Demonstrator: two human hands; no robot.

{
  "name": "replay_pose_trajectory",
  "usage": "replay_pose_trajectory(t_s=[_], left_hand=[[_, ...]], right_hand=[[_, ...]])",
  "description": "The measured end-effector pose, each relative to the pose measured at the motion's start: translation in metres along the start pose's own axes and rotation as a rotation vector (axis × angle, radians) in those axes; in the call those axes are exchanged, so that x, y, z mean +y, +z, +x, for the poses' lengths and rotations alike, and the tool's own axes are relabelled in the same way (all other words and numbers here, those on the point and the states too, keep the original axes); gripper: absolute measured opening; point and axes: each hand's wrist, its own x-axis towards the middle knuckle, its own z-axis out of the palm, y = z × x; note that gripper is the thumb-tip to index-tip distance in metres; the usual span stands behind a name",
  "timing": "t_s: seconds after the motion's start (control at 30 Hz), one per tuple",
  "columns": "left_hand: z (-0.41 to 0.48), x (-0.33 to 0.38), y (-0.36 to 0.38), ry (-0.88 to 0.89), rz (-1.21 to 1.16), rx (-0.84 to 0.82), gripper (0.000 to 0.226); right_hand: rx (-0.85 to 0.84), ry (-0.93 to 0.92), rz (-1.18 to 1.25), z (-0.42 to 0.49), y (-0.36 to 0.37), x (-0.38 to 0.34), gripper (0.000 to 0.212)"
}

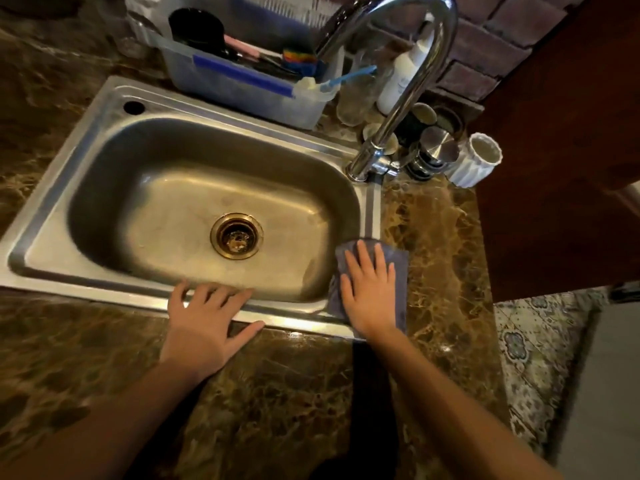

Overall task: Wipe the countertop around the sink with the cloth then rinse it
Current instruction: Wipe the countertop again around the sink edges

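A steel sink [45, 216] is set into a brown marble countertop [436, 237]. A grey-blue cloth [400, 261] lies flat over the sink's near right corner, partly on the rim and partly on the marble. My right hand [370, 292] presses flat on the cloth with fingers spread. My left hand [207, 317] rests open on the sink's front rim, fingers apart and holding nothing. The chrome tap [408, 88] arches over the sink's back right corner; no water runs from it.
A clear plastic tub [242, 88] with utensils and brushes stands behind the sink. A white bottle [405, 74], jars and a white ribbed cup [474, 161] crowd the back right corner. A dark wooden panel [554, 168] borders the counter's right side. Patterned floor tiles [533, 344] show below.
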Motion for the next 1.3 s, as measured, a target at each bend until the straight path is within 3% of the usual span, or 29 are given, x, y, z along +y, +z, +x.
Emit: replay_pose_trajectory(t_s=[0.17, 0.5, 0.8, 0.9, 1.2, 1.3], left_hand=[[-0.003, 0.002, -0.001, 0.006, -0.022, 0.125, 0.066], [-0.005, 0.006, -0.004, -0.008, -0.052, 0.146, 0.062], [-0.004, 0.003, 0.002, 0.019, -0.077, 0.212, 0.06], [-0.003, 0.004, 0.001, 0.015, -0.074, 0.217, 0.058], [-0.004, 0.005, 0.0, -0.005, -0.076, 0.154, 0.061], [-0.003, 0.005, -0.001, 0.0, -0.081, 0.168, 0.061]], right_hand=[[0.037, 0.039, -0.062, 0.059, -0.004, 0.005, 0.051], [0.057, 0.195, 0.124, -0.082, 0.019, -0.013, 0.058], [0.075, 0.132, 0.05, 0.085, -0.012, 0.019, 0.06], [0.088, 0.135, 0.048, 0.102, -0.012, 0.022, 0.059], [0.078, 0.178, 0.067, -0.082, 0.021, -0.011, 0.058], [0.058, 0.201, 0.062, -0.092, 0.023, -0.015, 0.058]])
